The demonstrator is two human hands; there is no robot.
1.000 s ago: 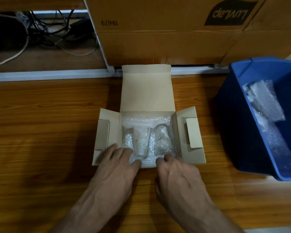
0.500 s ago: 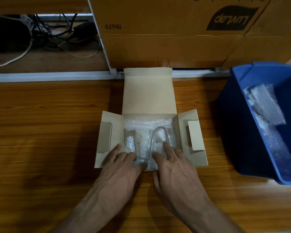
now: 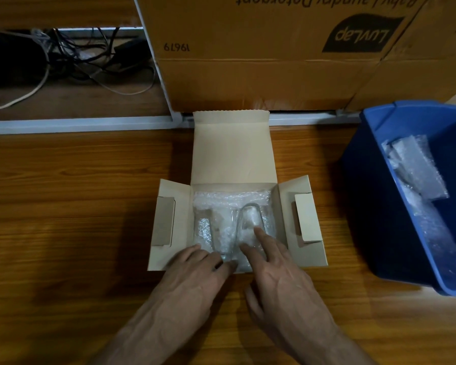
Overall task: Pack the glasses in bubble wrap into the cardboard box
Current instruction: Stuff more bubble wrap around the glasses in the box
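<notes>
The fingers of the right hand (image 3: 282, 280) are stretched out straight and slightly apart, the fingertips laid on the right glass (image 3: 250, 222) inside the box (image 3: 232, 159). The left hand (image 3: 192, 275) is spread flat at the box's near edge, its fingers straight and close together, the tips at the bubble wrap (image 3: 229, 198) by the left glass (image 3: 208, 233). Nothing is gripped by either hand.

Both glasses are seen lying side by side in the box on the wrap, their tops uncovered. A knock of glass against glass is to be feared if the right one is pushed sideways, since nothing is seen padding the gap between them. The lid and side flaps are left standing open.

The box is set on a wooden table (image 3: 63, 206). To the box's right a blue bin (image 3: 366, 206) with more wrap is found; behind the box, big cartons (image 3: 261, 61); behind and to its left, a tangle of cables (image 3: 77, 59).
</notes>
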